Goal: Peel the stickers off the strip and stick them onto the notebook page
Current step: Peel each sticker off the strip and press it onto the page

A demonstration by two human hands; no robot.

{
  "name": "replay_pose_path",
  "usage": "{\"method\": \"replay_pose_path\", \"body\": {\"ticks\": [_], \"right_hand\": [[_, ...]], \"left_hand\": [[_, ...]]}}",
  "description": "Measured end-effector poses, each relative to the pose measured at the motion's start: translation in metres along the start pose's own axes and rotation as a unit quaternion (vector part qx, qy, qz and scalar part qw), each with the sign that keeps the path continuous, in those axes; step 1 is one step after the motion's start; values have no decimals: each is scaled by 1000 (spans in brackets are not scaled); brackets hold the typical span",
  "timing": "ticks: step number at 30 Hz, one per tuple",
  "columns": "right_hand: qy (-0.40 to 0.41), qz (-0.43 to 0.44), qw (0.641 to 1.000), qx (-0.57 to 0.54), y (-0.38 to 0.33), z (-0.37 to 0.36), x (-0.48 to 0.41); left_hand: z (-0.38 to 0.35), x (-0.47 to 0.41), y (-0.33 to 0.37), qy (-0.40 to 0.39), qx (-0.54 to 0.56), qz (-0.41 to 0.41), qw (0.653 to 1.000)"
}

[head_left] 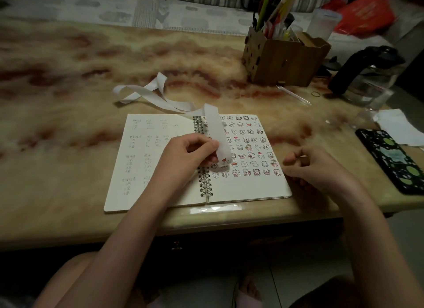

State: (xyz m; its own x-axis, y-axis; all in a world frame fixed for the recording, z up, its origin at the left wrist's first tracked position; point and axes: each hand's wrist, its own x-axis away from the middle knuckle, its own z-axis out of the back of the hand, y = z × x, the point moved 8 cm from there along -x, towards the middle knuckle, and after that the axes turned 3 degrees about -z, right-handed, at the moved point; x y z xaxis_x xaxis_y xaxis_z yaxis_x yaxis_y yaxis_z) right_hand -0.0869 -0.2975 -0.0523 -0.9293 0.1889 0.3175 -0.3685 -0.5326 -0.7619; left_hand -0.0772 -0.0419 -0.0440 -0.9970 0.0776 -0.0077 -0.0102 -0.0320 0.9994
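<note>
The big desk (pixel 68 101) carries an open notebook (pixel 250 190) near the person. Its right page is almost full of little animal stickers (pixel 249 147), set in neat rows. The long white strip (pixel 213 126) curls away to the far left, so the used part stays out of the way. The left hand (pixel 188 156) has its grip pinched on the strip's near end, over the spiral. The right hand (pixel 314 168) hovers right of the page, loosely curled, seemingly holding nothing.
</note>
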Motion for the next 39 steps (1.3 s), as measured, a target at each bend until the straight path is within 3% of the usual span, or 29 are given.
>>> {"method": "replay_pose_path", "body": {"ticks": [29,35,39], "right_hand": [[6,12,1000,20,2,1,-7],[94,162,980,-65,-38,1,12],[67,269,957,-79,-74,-24,34]], "left_hand": [[1,0,2,6,5,-5,1000],[2,1,6,17,32,-21,999],[3,1,9,21,33,-32,999]]}}
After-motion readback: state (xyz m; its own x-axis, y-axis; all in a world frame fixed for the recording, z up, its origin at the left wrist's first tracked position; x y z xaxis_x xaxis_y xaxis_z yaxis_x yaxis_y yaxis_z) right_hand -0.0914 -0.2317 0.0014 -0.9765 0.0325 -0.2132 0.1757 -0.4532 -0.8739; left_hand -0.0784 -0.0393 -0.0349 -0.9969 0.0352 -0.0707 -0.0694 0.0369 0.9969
